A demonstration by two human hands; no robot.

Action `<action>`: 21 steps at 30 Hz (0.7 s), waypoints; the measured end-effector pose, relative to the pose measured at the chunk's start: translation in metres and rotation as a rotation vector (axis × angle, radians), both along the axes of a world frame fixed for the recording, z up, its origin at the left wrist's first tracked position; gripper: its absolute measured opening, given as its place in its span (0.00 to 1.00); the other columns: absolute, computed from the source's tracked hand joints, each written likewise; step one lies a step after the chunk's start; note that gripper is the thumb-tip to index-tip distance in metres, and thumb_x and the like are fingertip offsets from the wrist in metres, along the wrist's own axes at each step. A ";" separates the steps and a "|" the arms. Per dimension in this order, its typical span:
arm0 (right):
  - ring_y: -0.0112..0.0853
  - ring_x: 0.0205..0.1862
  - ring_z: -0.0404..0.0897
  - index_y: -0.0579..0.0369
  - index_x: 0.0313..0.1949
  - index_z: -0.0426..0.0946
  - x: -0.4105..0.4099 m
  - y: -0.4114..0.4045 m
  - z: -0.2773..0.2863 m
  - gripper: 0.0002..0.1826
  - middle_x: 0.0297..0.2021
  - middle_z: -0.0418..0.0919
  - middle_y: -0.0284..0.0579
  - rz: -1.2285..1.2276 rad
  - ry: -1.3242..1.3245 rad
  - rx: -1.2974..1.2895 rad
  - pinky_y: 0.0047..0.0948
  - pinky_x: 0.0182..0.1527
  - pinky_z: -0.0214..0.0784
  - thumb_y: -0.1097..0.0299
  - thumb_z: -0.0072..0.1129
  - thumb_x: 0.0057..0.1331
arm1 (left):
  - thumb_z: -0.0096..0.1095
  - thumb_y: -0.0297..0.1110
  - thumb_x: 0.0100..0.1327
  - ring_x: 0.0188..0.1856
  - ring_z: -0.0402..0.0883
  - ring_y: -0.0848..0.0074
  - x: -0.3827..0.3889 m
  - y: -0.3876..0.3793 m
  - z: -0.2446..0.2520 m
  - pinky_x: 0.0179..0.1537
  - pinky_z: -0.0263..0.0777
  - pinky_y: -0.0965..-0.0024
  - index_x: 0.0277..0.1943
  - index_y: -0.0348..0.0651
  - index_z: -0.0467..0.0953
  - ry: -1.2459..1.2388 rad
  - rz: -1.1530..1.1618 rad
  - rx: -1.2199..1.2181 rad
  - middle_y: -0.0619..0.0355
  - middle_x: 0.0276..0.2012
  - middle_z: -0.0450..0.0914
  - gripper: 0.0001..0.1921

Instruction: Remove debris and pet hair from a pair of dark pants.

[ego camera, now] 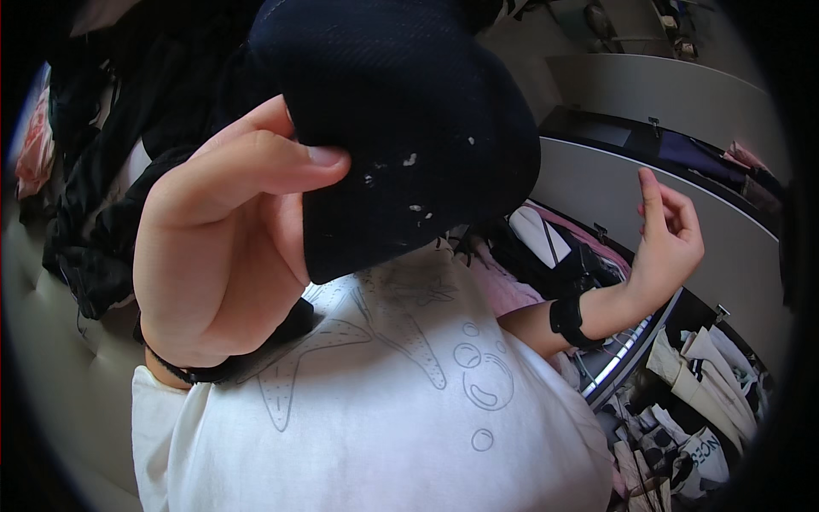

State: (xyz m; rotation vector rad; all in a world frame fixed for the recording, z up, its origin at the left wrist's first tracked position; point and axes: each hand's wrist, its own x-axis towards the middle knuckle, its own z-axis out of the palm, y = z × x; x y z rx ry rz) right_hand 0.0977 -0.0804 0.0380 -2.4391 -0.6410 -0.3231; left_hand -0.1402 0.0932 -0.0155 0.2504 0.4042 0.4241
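Note:
My left hand (224, 237) is raised close to the camera, its thumb lying over the edge of a dark navy cloth item (416, 147) with a rounded outline and several whitish marks. Its fingers are mostly hidden behind the cloth. The item's exact kind cannot be told. Out to the right is my right hand (672, 230), apart from the cloth, with its fingers partly curled and nothing visible in it. A black band (572, 320) circles the right wrist. Below the cloth, a white shirt (384, 435) with line drawings covers my torso.
Dark clothes (96, 243) are heaped at left on a pale tufted padded surface (70, 397). At right, grey panels (716, 230) with metal fittings border compartments of folded clothes. Pale garments (704, 377) fill the lower right, near a light metallic rail (617, 358).

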 end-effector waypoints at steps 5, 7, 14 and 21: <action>0.17 0.20 0.67 0.62 0.26 0.77 0.013 -0.018 -0.001 0.09 0.17 0.72 0.34 -0.159 0.054 0.021 0.14 0.25 0.58 0.69 0.66 0.54 | 0.44 0.24 0.58 0.35 0.83 0.71 -0.009 0.001 -0.007 0.36 0.80 0.71 0.28 0.37 0.71 0.169 0.014 0.067 0.50 0.34 0.80 0.06; 0.18 0.22 0.70 0.63 0.30 0.78 0.013 -0.019 -0.004 0.08 0.20 0.75 0.36 -0.178 0.096 0.046 0.15 0.27 0.62 0.72 0.65 0.55 | 0.45 0.24 0.58 0.36 0.83 0.71 -0.010 0.003 -0.011 0.36 0.80 0.70 0.31 0.35 0.72 0.085 0.001 0.078 0.49 0.34 0.80 0.06; 0.27 0.35 0.77 0.65 0.44 0.75 -0.040 0.031 -0.001 0.14 0.34 0.78 0.47 0.393 0.189 0.240 0.21 0.41 0.71 0.81 0.59 0.56 | 0.43 0.24 0.58 0.39 0.83 0.68 0.001 0.005 0.005 0.38 0.80 0.68 0.42 0.28 0.69 0.119 -0.026 -0.110 0.45 0.39 0.79 0.12; 0.25 0.31 0.77 0.67 0.40 0.77 -0.066 0.075 0.003 0.11 0.34 0.76 0.47 1.073 0.329 0.035 0.16 0.37 0.71 0.82 0.58 0.55 | 0.41 0.21 0.54 0.48 0.78 0.63 -0.004 0.005 0.001 0.51 0.74 0.65 0.55 0.24 0.61 0.205 -0.005 0.010 0.40 0.49 0.73 0.23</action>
